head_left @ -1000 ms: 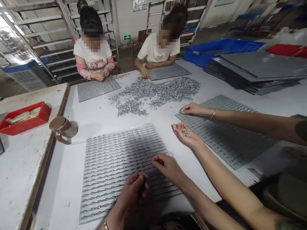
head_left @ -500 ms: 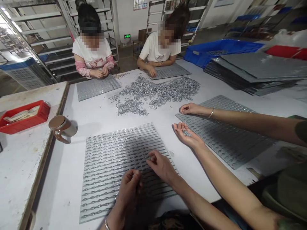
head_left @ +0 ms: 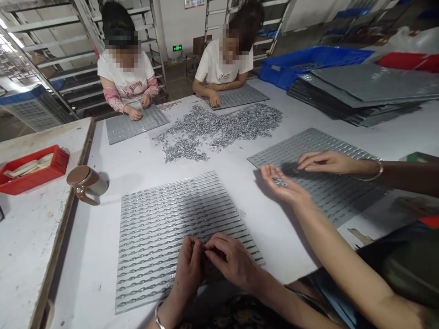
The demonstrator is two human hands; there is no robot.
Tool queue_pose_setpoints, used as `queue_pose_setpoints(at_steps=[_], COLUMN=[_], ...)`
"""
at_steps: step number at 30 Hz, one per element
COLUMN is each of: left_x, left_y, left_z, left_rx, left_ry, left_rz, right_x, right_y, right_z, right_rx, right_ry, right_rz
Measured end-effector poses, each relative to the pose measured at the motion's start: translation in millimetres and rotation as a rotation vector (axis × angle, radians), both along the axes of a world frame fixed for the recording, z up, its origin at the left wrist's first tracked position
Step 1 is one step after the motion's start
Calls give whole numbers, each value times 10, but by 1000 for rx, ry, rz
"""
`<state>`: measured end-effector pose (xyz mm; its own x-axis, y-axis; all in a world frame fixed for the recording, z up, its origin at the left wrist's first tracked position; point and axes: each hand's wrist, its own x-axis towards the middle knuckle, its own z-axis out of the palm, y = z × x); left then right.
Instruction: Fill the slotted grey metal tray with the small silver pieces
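Observation:
A grey ridged sheet [head_left: 154, 228] lies flat on the white table before me, with rows of small metal pieces set along its grooves. My left hand [head_left: 189, 267] is closed over the sheet's lower part, thumb pressed to the curled fingers; whatever it holds is hidden. Beside it, fingertips almost touching the left, my right hand [head_left: 233, 258] is in a pinch, and anything between its fingers is too small to make out. A loose heap of small silvery metal pieces [head_left: 247, 121] lies farther up the table.
At right, a co-worker's open palm [head_left: 286, 185] holds several metal pieces above another ridged sheet [head_left: 312, 141]. Two people across the table handle sheets. A brown-lidded mug [head_left: 87, 180], a red tray [head_left: 58, 162], a blue bin [head_left: 274, 75] and stacked sheets [head_left: 370, 87] stand around.
My right hand has moved down and left from the sheet's grooves to meet my left hand. The neighbour's upper hand has drawn back to the right, and their palm has shifted right.

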<state>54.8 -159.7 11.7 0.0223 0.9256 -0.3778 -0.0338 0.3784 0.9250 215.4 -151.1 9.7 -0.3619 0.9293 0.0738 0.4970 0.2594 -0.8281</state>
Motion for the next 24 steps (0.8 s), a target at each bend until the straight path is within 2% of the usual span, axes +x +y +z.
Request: queue_pose_setpoints(at_steps=[4,7,10,12,16,20,24], left_x=[0,8,24,34,28,4,4], left_y=[-12,-39,-53,-50,-31,-23,-33], left_z=[-90,-148,-152,-146,-159,-170,-149], left_rx=[74,12,-81,-130,-178,-205,-155], left_ry=[69,48,2,-44,-165,-283,-210], left_rz=[-9,-21,-72,-112,-122,-144,-126], right_x=[-13,-7,5,31,133,205,191], right_y=[20,9,-9,-11,3,-15,-66], right_z=[-36,-59,-74,-60,25,96,83], right_rx=[-6,48,190,226,87,-36,-236], right_ry=[-57,-100,-155,-186,-155,-19,151], right_rz=[-11,26,72,81,57,25,-80])
